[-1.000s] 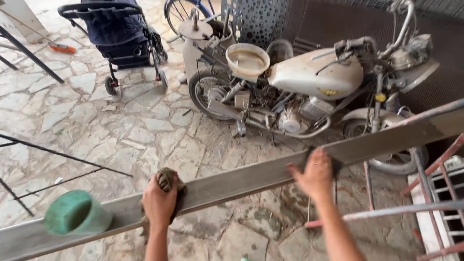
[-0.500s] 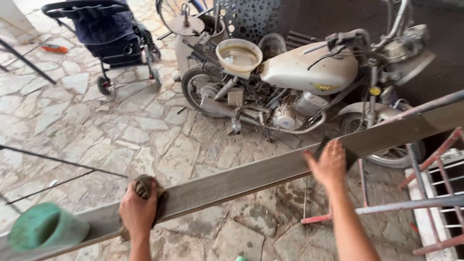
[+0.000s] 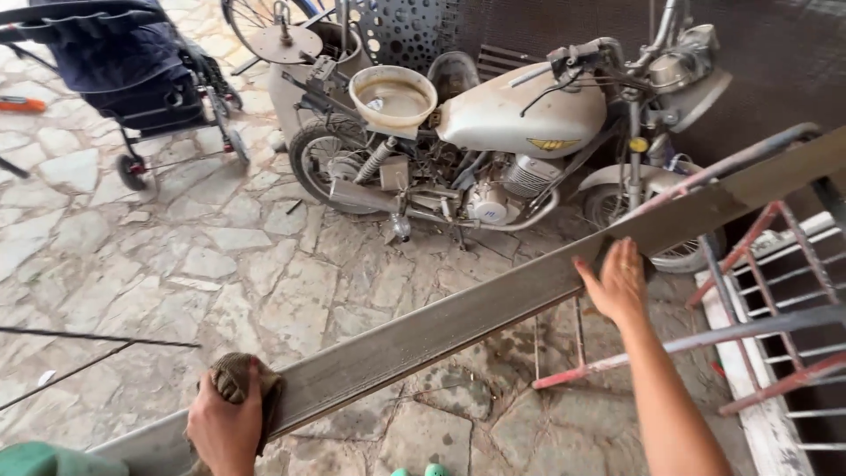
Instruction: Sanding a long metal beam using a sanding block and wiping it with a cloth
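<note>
We see a long flat metal beam [image 3: 493, 304] running slantwise from low on the left up to the far right, its broad face grey and dull, streaked along its length (dusty or lightly rusted, we cannot tell which). The left hand [image 3: 225, 427] is closed around a crumpled brown rag [image 3: 240, 377] and presses it against the beam's lower end, the fingers wrapped over the cloth. Further up the beam from that grip, the right hand [image 3: 617, 284] lies open and flat on the beam's upper edge, fingers spread, steadying it rather than clasping it. Just below and beyond the right hand stands a red metal frame [image 3: 758, 291] on which the beam's raised end seems to rest. Beyond the beam, well apart from both hands, a dusty cream motorcycle [image 3: 511, 123] stands on the stone paving [image 3: 176, 264], a cream basin [image 3: 393, 95] on its seat. A dark stroller [image 3: 115, 70] sits far left.
</note>
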